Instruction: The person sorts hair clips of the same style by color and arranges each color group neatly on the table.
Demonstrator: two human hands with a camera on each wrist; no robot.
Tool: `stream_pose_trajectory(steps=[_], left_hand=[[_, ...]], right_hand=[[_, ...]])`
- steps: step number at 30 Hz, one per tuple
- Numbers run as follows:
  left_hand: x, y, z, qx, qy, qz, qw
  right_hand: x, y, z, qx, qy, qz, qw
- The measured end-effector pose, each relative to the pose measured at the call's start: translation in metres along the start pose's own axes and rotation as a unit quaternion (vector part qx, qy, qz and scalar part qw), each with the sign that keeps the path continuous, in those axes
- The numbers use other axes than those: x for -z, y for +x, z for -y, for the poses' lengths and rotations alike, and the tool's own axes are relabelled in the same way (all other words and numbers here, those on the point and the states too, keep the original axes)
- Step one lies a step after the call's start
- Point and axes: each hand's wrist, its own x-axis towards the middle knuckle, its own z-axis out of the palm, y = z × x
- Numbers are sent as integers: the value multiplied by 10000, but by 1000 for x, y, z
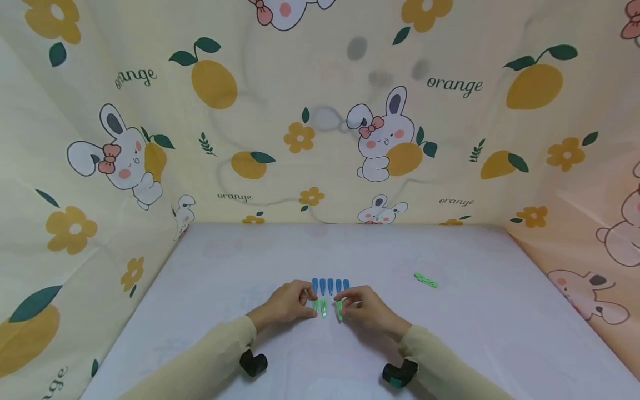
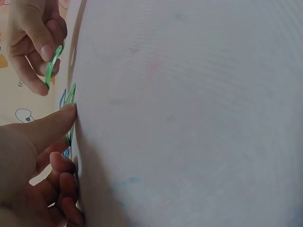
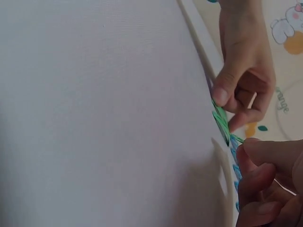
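Observation:
Several blue snap hair clips [image 1: 330,286] lie side by side in a row on the white table. Below the row's left end, my left hand [image 1: 290,301] has its thumb and index finger at the two ends of a green hair clip [image 1: 315,305]. Another green hair clip [image 1: 323,308] lies just right of it, parallel to it. My right hand [image 1: 367,308] pinches a third green hair clip [image 1: 339,310] between thumb and fingertips, a small gap further right. In the left wrist view this held clip [image 2: 52,68] appears raised off the table.
More green hair clip material [image 1: 426,280] lies slanted at the right, apart from the rows. A cloth backdrop [image 1: 330,72] printed with rabbits and oranges encloses the white table [image 1: 475,333] at the back and both sides. Each wrist wears a small black device [image 1: 253,363].

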Motion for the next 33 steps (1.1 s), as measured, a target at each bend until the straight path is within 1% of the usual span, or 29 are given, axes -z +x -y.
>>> stream_pose_trajectory(steps=[11,15,18,22,26,33], left_hand=[[1,2,1,-38,11,54,10000],[1,2,1,-75,26,46,10000],[1,1,1,-94,9,36,9999],[2,1,0,-62,-35,51,10000],[2,1,0,-48,-59,70,9999],[0,1,2,-53,-69,76,9999]], right_hand=[[-15,12,2,-84,-105,36,9999],[-18,13,4,-93,-417,-42,9991],[-19,14,7,-135,-796,-132,9966],[-20,14,11,-303,-1094,-179,9934],[-21,14,11,-410,-1126,-196,9926],[-21,14,9,-379,-1036,-206,9937]])
